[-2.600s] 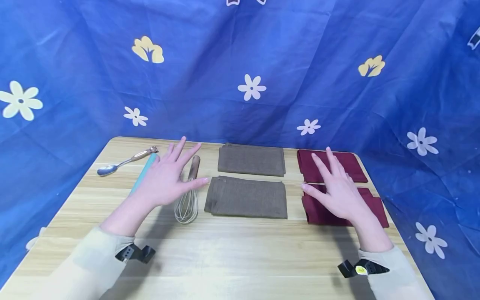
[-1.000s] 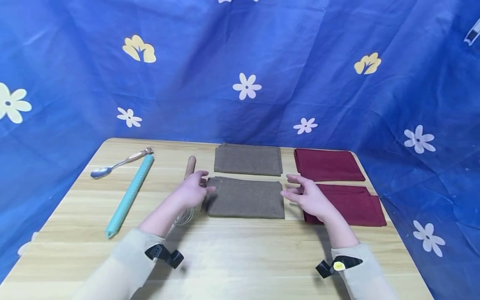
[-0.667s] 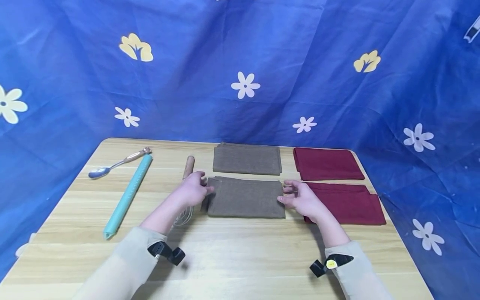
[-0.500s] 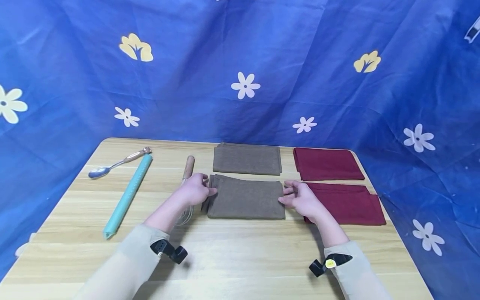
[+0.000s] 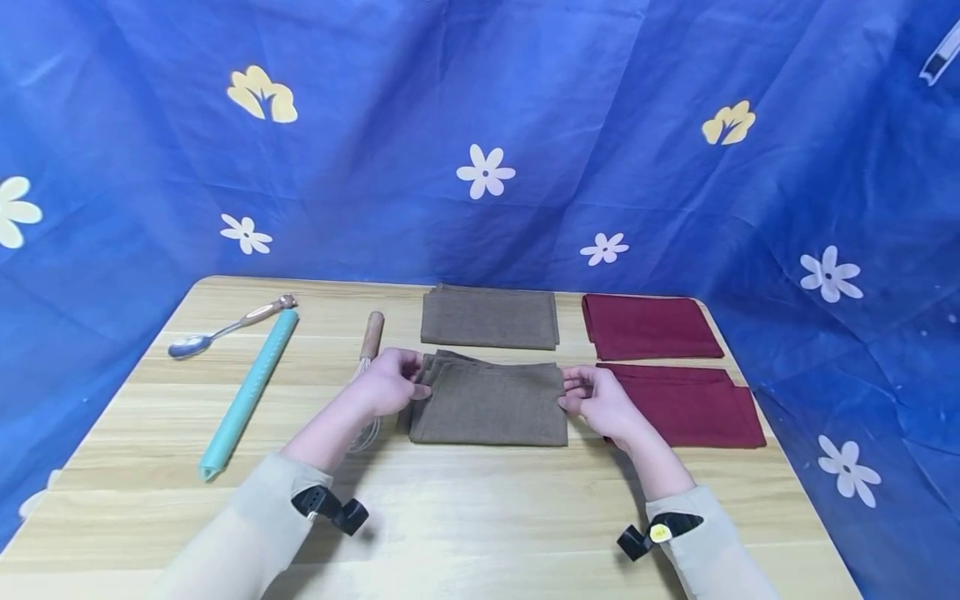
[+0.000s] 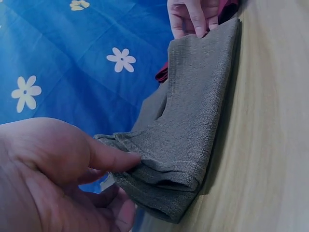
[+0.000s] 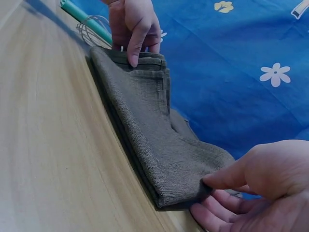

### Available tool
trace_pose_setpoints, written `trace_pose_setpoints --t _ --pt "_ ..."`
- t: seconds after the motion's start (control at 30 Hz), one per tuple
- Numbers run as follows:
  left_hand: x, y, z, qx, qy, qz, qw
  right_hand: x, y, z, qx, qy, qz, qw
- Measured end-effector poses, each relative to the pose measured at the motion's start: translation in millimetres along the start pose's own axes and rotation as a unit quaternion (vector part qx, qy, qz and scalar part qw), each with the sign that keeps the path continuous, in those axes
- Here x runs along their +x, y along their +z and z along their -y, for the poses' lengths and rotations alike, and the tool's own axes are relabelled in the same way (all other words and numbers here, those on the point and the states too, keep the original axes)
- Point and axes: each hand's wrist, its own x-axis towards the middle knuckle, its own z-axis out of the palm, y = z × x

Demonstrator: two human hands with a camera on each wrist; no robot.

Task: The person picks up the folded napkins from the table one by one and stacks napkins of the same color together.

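My left hand pinches the left end of the near brown folded cloth, thumb on top of the upper layers, fingers curled beneath; that corner is raised slightly off the table. My right hand pinches the cloth's right end likewise, thumb above, fingers below. The cloth lies at the table's middle. Taking it as reference: a whisk lies just left of it, partly under my left hand; a teal rod and a spoon farther left; a second brown cloth directly behind; two dark red cloths to its right.
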Motion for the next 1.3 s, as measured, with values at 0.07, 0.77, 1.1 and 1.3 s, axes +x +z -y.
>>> trace_pose_setpoints --t 0.07,0.77,1.1,1.3 --pt "-1.8 -0.3 0.2 0.005 -0.001 0.0 1.0 -0.7 0.1 -0.8 0.014 0.005 0.009 1.0" --pt "-9.8 -3.5 -4.7 -0.099 -0.049 -0.077 0.991 -5.0 -8.9 3.1 0.079 0.014 -0.004 0.997" --pt "-11.3 -11.7 -6.8 -0.145 -0.071 -0.089 0.9828 -3.0 -22.2 20.9 0.087 0.002 0.003 0.996" --pt "-11.2 -16.5 -9.4 -0.149 -0.061 -0.086 0.9832 -0.8 -28.6 32.0 0.087 -0.008 0.007 0.996"
